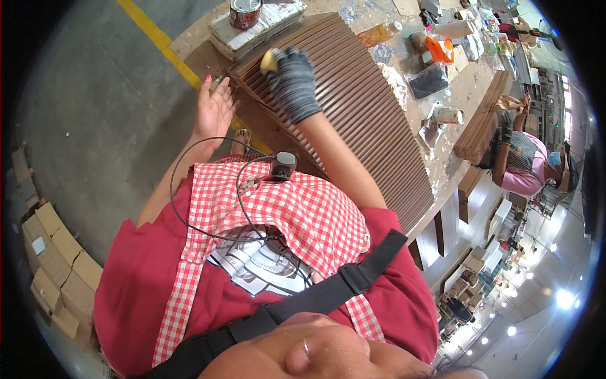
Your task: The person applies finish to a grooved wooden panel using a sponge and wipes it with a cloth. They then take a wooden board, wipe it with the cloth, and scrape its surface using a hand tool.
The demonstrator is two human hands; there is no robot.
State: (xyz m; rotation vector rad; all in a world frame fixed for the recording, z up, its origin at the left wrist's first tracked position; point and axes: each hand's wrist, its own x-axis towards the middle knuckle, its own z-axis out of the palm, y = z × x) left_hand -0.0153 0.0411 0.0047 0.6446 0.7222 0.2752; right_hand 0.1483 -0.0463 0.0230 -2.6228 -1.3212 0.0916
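Observation:
A brown panel with many parallel ridges [353, 82] lies across the worktable in front of me. My right hand [294, 83], in a grey knitted glove, is closed round a small yellowish sponge-like pad [269, 61] at the panel's far left corner. The glove hides part of the pad and where it touches the ridges. My left hand [215, 108] is bare. Its fingers are stretched out beside the panel's left end, and it holds nothing. I cannot tell whether its fingertips touch the panel's edge.
A stained paint can [245, 12] stands on a white block [259, 31] beyond the panel. Rightward on the worktable [410, 117] are a plastic bottle [380, 33], an orange container [440, 49], a dark packet [428, 82] and a tin [448, 115]. A co-worker [527, 158] handles brown boards [483, 120].

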